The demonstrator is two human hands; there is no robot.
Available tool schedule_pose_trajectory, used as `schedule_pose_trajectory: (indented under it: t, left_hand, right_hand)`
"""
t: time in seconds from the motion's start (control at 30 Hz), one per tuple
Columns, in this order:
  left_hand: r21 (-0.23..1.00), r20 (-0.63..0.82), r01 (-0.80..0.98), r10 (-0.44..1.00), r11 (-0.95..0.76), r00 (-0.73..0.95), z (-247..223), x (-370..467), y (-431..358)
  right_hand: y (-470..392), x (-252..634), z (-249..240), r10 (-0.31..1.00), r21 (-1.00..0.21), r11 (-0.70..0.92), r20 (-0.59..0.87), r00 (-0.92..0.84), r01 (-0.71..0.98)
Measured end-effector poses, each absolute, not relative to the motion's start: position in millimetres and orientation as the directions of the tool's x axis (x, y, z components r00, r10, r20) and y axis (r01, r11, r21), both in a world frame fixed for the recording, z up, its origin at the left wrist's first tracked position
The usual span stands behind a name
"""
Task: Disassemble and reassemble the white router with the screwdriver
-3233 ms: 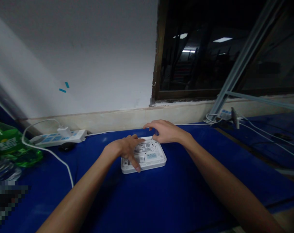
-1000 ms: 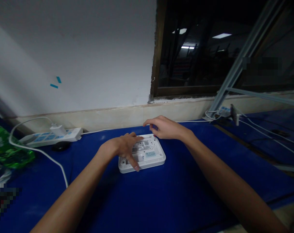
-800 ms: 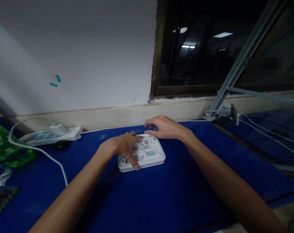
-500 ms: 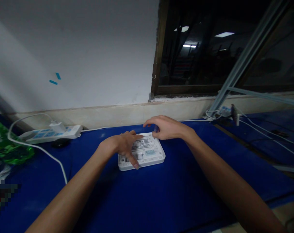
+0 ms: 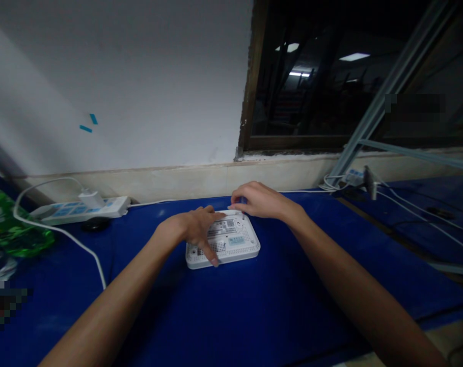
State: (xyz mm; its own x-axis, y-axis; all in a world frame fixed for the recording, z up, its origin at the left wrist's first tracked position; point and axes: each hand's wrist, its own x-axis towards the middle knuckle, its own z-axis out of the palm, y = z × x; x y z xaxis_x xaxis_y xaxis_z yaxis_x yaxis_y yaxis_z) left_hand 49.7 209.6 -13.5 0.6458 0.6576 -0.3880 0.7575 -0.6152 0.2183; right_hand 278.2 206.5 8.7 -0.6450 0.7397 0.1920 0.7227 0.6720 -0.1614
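Observation:
A white router lies flat on the blue table, its vented, labelled underside facing up. My left hand spans its left part and grips it, thumb on the near edge and fingers toward the far edge. At the far right edge of the router is my right hand, thumb and fingers bent together in a pinch. Whatever sits between those fingertips is hidden or too small to make out.
Back left is a power strip with a white charger, its cable looping forward, and a black mouse-like object. A green bottle stands far left. A metal frame rises at right, before the window.
My right hand's fingers have drawn closer together, its fingertips shifting slightly left along the router's far edge. The left hand and the router stay in place.

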Motion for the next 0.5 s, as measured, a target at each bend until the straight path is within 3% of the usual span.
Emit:
schedule_pose_trajectory:
  t: [0.5]
  left_hand:
    - [0.215, -0.405, 0.769, 0.661, -0.602, 0.632, -7.2, 52.0, 204.4]
  right_hand:
    - [205.2, 282.4, 11.2, 0.699, -0.165, 0.714, 0.208, -0.684, 0.680]
